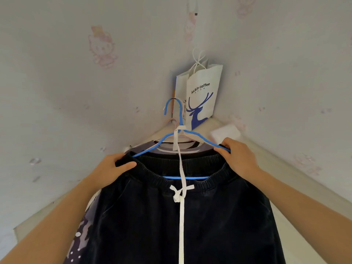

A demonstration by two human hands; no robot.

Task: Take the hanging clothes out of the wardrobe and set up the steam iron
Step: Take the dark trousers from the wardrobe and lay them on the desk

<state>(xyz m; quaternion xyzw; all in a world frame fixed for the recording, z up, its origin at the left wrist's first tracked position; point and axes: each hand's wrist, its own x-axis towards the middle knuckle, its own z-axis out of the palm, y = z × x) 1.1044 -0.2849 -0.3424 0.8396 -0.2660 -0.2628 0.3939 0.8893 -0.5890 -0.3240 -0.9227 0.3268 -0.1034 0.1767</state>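
While both hands grip opposite ends of the ribbed elastic waistband, the dark trousers (171, 216) hang on a thin blue wire hanger (182, 136) — held up before patterned wallpaper. Left hand (116, 164) fingers pinch the fabric; right hand (236, 157) fingers clamp hanger and waistband. A flat white drawstring (182, 191) is knotted at centre — a paper bag (202, 96) stands behind.

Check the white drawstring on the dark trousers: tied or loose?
Tied. The drawstring forms a bow knot just under the waistband of the dark trousers, with one long tail hanging straight down below it.
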